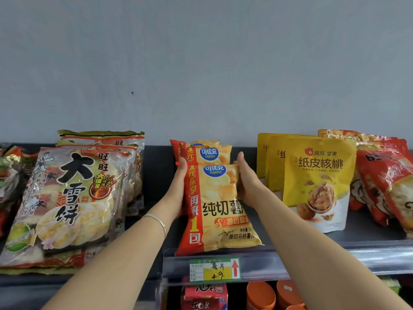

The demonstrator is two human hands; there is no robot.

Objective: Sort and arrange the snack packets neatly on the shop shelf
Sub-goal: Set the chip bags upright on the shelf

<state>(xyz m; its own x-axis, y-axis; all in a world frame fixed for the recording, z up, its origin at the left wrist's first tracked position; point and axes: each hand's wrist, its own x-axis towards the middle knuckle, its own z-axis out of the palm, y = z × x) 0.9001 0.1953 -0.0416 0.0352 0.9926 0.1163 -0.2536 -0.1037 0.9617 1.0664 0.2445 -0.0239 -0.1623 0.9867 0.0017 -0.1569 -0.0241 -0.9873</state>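
Note:
Three yellow-and-red potato chip packets stand in a row on the dark shelf (368,231), one behind the other. The front chip packet (220,209) leans toward me at the shelf's front edge. My left hand (178,189) grips its left side, thumb up by the top corner. My right hand (247,182) grips its right side, fingers hidden behind the packet. The two rear chip packets (207,154) stand just behind my hands.
Large rice cracker bags (67,202) lean in a stack at the left. Yellow walnut pouches (317,182) stand at the right, with red snack bags (388,180) beyond them. A price label strip (214,269) runs along the shelf's front edge; orange-lidded jars (261,295) sit below.

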